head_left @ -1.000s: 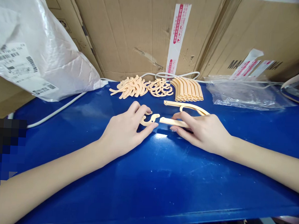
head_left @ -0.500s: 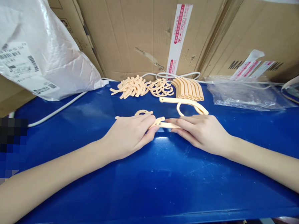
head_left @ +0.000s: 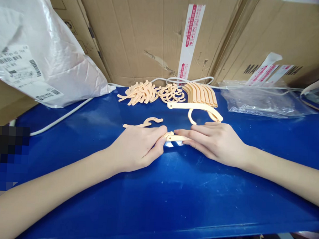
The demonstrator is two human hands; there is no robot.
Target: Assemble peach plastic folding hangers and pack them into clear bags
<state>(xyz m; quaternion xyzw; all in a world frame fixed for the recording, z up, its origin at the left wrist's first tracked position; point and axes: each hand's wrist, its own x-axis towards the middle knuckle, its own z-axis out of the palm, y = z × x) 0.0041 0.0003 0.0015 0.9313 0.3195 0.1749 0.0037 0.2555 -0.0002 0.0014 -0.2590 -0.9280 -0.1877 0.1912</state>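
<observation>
My left hand [head_left: 139,147] is closed in a pinch on a small beige plastic piece, mostly hidden by the fingers. My right hand [head_left: 214,142] is closed on a beige hanger arm [head_left: 176,138], whose end with a hole meets the left hand's piece. Whether the two are joined I cannot tell. Beyond the right fingers lies another long hanger arm [head_left: 193,106], with a curved beige piece [head_left: 191,115] under it. Just past the left hand is a loose hanger hook [head_left: 154,120], partly covered.
At the back of the blue table [head_left: 155,205] lie a pile of small beige pieces [head_left: 141,93], curved hooks [head_left: 173,94] and a row of hanger arms [head_left: 202,95]. A clear plastic bag [head_left: 267,100], a white parcel bag [head_left: 50,56], a white cable [head_left: 66,116] and cardboard boxes [head_left: 142,33] surround them.
The held pieces have turned and dropped slightly, and the small end that stuck up now lies lower. The long arm beyond my right hand has shifted a little left.
</observation>
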